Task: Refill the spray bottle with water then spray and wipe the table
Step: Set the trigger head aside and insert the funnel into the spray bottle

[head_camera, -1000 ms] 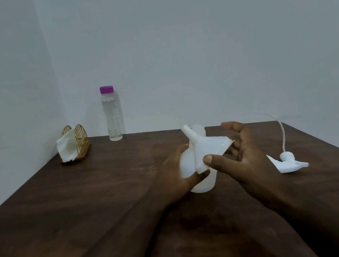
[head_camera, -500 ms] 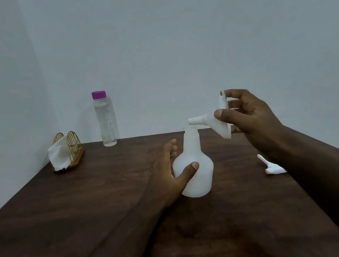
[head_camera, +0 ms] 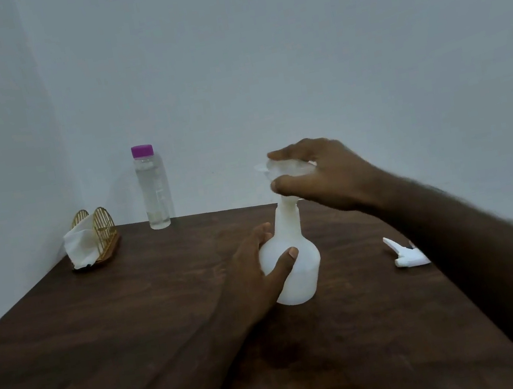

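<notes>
The spray bottle (head_camera: 297, 265) stands upright near the middle of the table (head_camera: 138, 350), a dark brown wooden top that fills the lower half of the view and runs back to a corner of pale walls (head_camera: 292, 52).

Both forearms reach in from the near edge. The left hand (head_camera: 254, 269) holds the bottle's round white belly from the left side, its fingers (head_camera: 259, 231) curled round the back and the thumb pressed on the front. The right hand (head_camera: 323, 176) hangs above the bottle's neck, palm down, its fingers (head_camera: 282, 155) wrapped over the wide rim of a white funnel (head_camera: 288, 170). The funnel's narrow end points down at the mouth of the neck — blur there hides whether it is fully seated.

At the far edge of the table, against the back wall, stands a clear water bottle (head_camera: 153, 191) with a purple cap (head_camera: 142, 150), upright and well apart from the hands. Left of it, in the corner, sits a gold wire napkin holder (head_camera: 99, 236) with a white napkin (head_camera: 79, 247) drooping out of its near side.

The white spray head (head_camera: 406, 255) lies on its side on the table to the right of the spray bottle — apart from it, and partly hidden behind the right forearm.
</notes>
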Demonstrator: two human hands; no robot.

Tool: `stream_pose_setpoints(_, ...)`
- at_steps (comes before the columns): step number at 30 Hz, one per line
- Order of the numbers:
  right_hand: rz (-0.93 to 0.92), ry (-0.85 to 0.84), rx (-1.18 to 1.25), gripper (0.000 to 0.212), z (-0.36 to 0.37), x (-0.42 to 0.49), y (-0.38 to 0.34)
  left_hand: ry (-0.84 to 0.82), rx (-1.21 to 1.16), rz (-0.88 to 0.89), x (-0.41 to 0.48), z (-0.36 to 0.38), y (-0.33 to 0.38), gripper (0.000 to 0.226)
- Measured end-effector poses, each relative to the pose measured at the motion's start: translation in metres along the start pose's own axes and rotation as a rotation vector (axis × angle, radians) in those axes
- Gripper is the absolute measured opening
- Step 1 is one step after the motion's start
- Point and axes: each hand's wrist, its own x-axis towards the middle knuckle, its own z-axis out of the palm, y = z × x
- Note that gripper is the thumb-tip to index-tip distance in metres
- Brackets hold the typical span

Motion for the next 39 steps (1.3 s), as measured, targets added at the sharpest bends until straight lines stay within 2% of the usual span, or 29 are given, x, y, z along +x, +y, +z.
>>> stream_pose_setpoints(3,0.025,-0.048,-0.018,0.048,0.012,0.008,-0.003,-0.017,-0.005,-0.032,-0.001,-0.001,0.003,0.062)
stream_pose_setpoints(8,0.099,0.040,-0.026,0.058,0.021,0.015,0.005,-0.016,-0.015,-0.058,-0.002,0.000,0.005,0.070)
stream_pose_setpoints(14,0.159,0.029,0.021,0.059,0.021,0.014,0.004,-0.210,-0.022,-0.088,-0.006,0.007,0.014,0.087)
stream_pose_setpoints(19,0.175,0.066,0.004,0.067,0.024,0.012,-0.002,-0.101,0.038,-0.062,-0.006,0.015,0.010,0.089)
stream_pose_setpoints(25,0.140,0.091,-0.026,0.070,0.027,0.008,-0.008,-0.056,0.076,-0.025,-0.002,0.017,0.004,0.091)
stream_pose_setpoints(33,0.039,0.042,0.027,0.078,0.025,0.007,-0.002,-0.042,0.108,-0.057,0.002,0.021,-0.003,0.101)
stream_pose_setpoints(39,0.034,0.028,0.031,0.080,0.024,0.007,0.001,-0.066,0.109,-0.086,0.002,0.019,-0.002,0.106)
